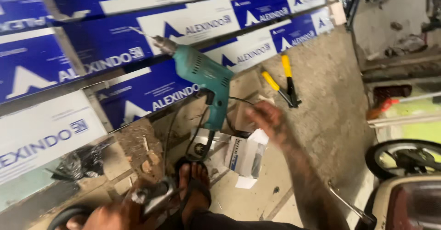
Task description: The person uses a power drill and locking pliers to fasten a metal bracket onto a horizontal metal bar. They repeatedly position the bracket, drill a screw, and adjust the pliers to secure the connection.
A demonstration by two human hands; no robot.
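While the right hand [268, 119] reaches open-fingered toward the teal drill [204, 76] on concrete floor [321, 96], left hand [115, 214] grips a tool [151, 195]

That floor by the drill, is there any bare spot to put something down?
Yes: the grey concrete floor is bare right of the yellow-handled pliers, up to the wheel. A smaller bare patch lies below the small white box. It is crowded around the teal drill, its cord, the sandalled foot and the right hand.
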